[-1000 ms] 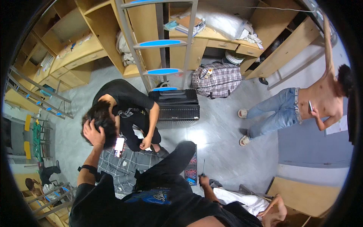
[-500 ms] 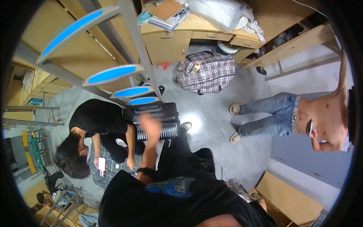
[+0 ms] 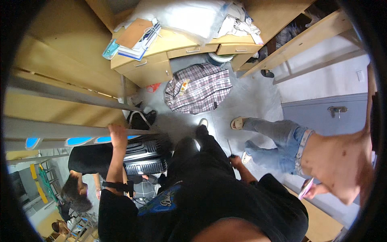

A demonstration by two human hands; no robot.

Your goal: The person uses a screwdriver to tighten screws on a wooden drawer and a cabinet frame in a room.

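Ladder rail [image 3: 80, 131] lies within the curled fingers [image 3: 115, 128] of the left hand [image 3: 117, 136], while the right hand [image 3: 235, 162] grips a slim tool [image 3: 229, 147].

Left hand [image 3: 117, 139] has moved from over the suitcase [image 3: 146, 166] to grip the ladder rail [image 3: 60, 128]

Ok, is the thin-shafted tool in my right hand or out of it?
In: your right hand is closed around one end of the tool, and its thin shaft sticks out beyond.
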